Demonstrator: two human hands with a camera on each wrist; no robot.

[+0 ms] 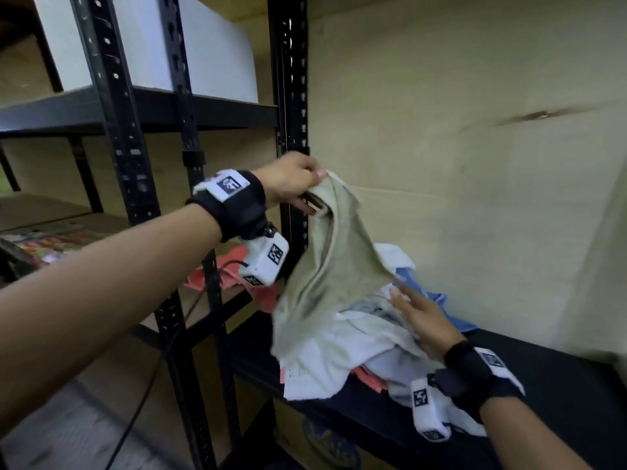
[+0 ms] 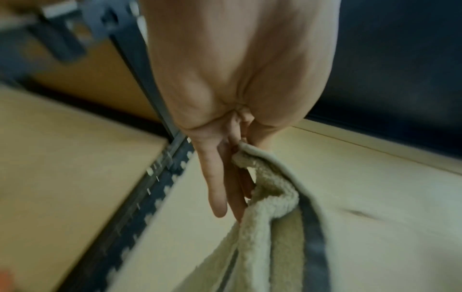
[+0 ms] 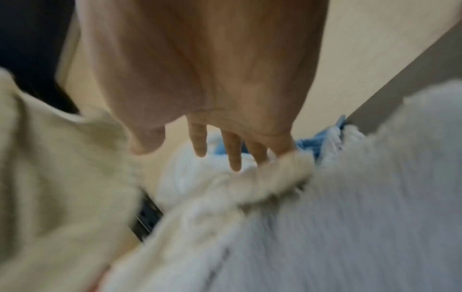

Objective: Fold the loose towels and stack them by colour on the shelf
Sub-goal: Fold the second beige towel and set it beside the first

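The beige towel [image 1: 334, 256] is seen as looped terry cloth, soft and matt, with a smooth flat hem. The white towels [image 1: 342, 361] are of the same fluffy cloth. The shelf board [image 1: 543, 368] is black and matt, the posts [image 1: 291, 96] are of perforated black-painted metal, and the back panel [image 1: 458, 164] looks like smooth pale wood.

No legible txt anywhere (wrist trackers [image 1: 234, 184] carry coded b/w squares only, no letters or nos.).
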